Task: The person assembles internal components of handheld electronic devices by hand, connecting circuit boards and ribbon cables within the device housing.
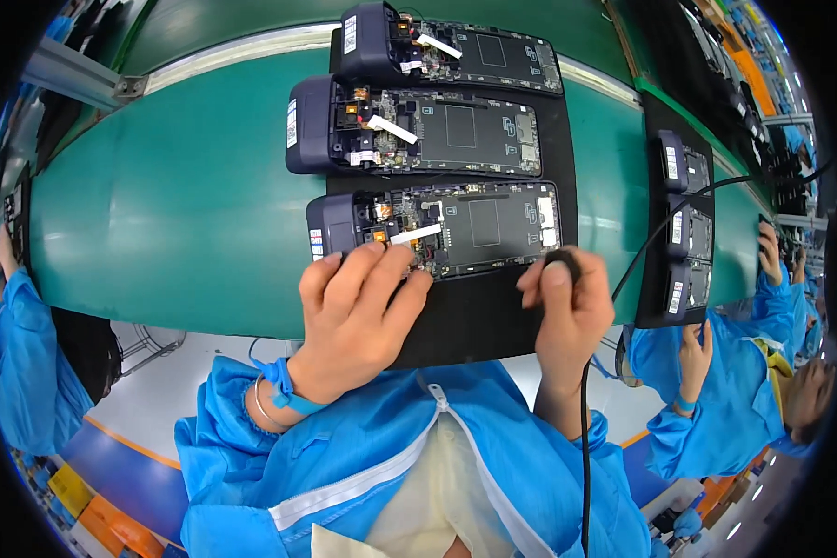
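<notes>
Three opened handheld devices with bare circuit boards lie in a column, their thick purple-grey ends to the left. On the nearest handheld device point(484, 223), the fingers of my left hand point(349, 307) rest spread along the near edge, by its left end. A white strip point(415, 233) lies across that board just beyond my fingertips. My right hand point(575, 312) is closed around a small black rounded piece point(562, 264), just off the device's near right corner. Its kind is hidden by my fingers. Beyond lie the middle handheld device point(479, 130) and the far handheld device point(507, 58), each with a white strip.
The devices sit on a black mat point(465, 325) over a green conveyor belt point(177, 205). A black cable point(584, 465) runs down below my right hand; another stretch goes up right. More devices point(688, 228) lie on a second mat at right, beside a co-worker point(725, 391) in blue.
</notes>
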### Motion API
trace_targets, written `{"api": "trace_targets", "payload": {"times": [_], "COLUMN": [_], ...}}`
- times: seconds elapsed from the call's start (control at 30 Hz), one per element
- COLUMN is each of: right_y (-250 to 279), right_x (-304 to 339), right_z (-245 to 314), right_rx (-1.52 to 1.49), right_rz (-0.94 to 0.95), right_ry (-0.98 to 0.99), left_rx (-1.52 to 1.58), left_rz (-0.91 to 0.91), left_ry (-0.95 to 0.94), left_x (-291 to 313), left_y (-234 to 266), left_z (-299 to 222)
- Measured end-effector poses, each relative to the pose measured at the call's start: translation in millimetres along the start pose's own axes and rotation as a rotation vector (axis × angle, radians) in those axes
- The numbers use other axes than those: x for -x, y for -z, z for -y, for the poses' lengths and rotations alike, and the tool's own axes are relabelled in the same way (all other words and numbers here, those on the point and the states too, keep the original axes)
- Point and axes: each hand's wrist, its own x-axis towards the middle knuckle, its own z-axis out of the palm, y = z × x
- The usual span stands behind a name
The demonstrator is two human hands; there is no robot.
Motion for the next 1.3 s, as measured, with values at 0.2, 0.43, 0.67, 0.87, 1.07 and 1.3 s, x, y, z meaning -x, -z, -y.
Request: {"api": "trace_targets", "payload": {"times": [0.2, 0.43, 0.67, 0.87, 1.07, 1.3], "right_y": [-15.6, -23.3, -27.5, -31.6, -34.9, -44.8], "right_x": [7.9, 4.2, -1.6, 0.7, 0.1, 3.7], "right_z": [12.7, -14.5, -14.9, -15.5, -8.1, -12.5], "right_rx": [0.199, 0.284, 0.463, 0.581, 0.599, 0.508], "right_rz": [0.104, 0.011, 0.064, 0.068, 0.071, 0.088], "right_ry": [-0.171, -0.034, 0.200, 0.310, 0.222, 0.282], "left_rx": [-0.086, -0.147, -0.153, -0.149, -0.158, -0.137], "left_rz": [0.013, 0.074, 0.098, 0.101, 0.096, 0.086], "left_ry": [-0.198, -0.200, -0.217, -0.224, -0.223, -0.214], "left_x": [-4.6, -4.2, -2.5, -2.4, -0.1, 0.3], "left_y": [2.7, -3.2, -5.3, -5.2, -3.7, -0.2], "left_z": [6.1, 3.6, 6.2, 6.2, 7.4, 8.2]}}
